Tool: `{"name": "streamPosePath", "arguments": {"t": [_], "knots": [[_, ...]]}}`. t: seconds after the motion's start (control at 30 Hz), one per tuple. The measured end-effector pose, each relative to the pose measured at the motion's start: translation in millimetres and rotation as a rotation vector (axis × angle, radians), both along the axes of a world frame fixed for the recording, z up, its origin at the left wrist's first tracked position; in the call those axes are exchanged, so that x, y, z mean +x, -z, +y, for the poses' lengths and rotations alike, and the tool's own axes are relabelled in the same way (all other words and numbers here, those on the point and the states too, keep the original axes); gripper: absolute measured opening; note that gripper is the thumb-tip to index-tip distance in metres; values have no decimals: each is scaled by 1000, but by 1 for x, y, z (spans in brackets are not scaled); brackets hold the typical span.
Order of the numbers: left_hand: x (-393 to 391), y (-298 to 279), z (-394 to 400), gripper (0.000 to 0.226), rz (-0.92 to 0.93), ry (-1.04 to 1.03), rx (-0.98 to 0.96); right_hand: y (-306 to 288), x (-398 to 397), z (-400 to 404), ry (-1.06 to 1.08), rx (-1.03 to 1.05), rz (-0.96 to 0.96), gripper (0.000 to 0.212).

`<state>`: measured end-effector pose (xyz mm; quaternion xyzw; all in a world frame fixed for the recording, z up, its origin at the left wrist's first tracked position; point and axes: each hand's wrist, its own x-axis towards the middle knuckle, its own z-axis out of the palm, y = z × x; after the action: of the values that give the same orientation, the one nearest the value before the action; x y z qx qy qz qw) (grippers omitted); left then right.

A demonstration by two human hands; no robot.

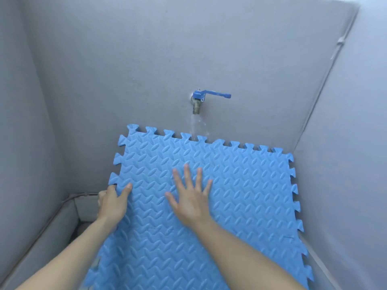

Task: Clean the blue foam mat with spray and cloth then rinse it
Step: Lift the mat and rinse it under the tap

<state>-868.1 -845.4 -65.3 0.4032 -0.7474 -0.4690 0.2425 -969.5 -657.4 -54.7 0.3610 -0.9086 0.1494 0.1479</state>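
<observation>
Head view: left hand grips mat edge, right hand lies flat and spread; the tap stream at top center may fall behind the mat, missing its face.

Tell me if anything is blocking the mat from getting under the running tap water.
Nothing visible is. The blue foam mat is held by the left hand at its edge, with the right hand flat on it, and the tap stream already reaches its top edge.
</observation>
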Motion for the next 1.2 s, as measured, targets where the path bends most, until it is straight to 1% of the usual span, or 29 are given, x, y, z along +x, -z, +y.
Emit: {"name": "streamPosePath", "arguments": {"t": [0.03, 0.07, 0.1, 0.13, 0.17, 0.23, 0.27, 0.3, 0.37, 0.4, 0.43, 0.5, 0.57, 0.63, 0.73, 0.8, 0.87, 0.93, 1.0, 1.03, 1.07, 1.1, 1.13, 1.17, 1.2], "knots": [[-5, 1, 5, 61, 24, 9, 17, 12, 19, -9, -178, 130, 84, 66], [-8, 0, 8, 63, 38, 2, 34, 17, 23, -15, -284, 213, 166, 62], [-10, 0, 10, 66, 51, -6, 41, 9, 15, -16, -297, 253, 199, 60], [-11, -2, 12, 68, 51, -7, 48, -4, -2, -9, -198, 243, 179, 60], [-11, -4, 13, 68, 43, -3, 50, -14, -24, 1, -35, 182, 102, 62], [-10, -4, 5, 67, 45, -14, 41, -47, -61, 32, 321, -29, -164, 71], [-7, -4, -2, 66, 48, -28, 39, -66, -71, 46, 421, -138, -233, 74], [-3, -5, -11, 66, 65, -41, 19, -83, -74, 55, 440, -259, -219, 75], [5, -7, -27, 68, 75, -75, 4, -113, -64, 56, 303, -459, 5, 76], [8, -5, -35, 68, 84, -88, 8, -124, -56, 53, 227, -498, 120, 79], [13, -6, -41, 66, 102, -96, 1, -133, -50, 48, 174, -491, 221, 85], [15, -4, -51, 65, 146, -101, 17, -148, -48, 39, 139, -403, 370, 96], [16, -3, -59, 69, 158, -97, 34, -157, -54, 33, 182, -274, 416, 99], [18, -4, -60, 74, 151, -97, 41, -160, -62, 33, 232, -177, 386, 99], [23, -5, -63, 75, 103, -125, 35, -162, -71, 32, 256, -147, 320, 103], [28, -5, -65, 74, 81, -141, 30, -169, -76, 31, 281, -110, 263, 102], [34, -2, -69, 74, 69, -157, 34, -177, -78, 32, 267, -57, 211, 99], [38, -2, -72, 74, 53, -161, 30, -184, -78, 37, 204, -54, 150, 100], [39, -1, -73, 75, 55, -158, 32, -181, -77, 47, 113, -163, 98, 98], [39, -3, -72, 75, 51, -159, 35, -172, -75, 56, 90, -278, 70, 95], [39, -6, -70, 74, 50, -161, 31, -156, -71, 68, 101, -435, 40, 90], [40, -9, -66, 73, 48, -163, 33, -133, -67, 83, 150, -604, 13, 84], [39, -11, -64, 72, 46, -158, 31, -104, -61, 99, 247, -725, -13, 77], [40, -14, -60, 70, 44, -157, 33, -73, -54, 117, 376, -760, -60, 74], [41, -16, -57, 70, 41, -156, 29, -40, -48, 138, 517, -708, -159, 77]]}}
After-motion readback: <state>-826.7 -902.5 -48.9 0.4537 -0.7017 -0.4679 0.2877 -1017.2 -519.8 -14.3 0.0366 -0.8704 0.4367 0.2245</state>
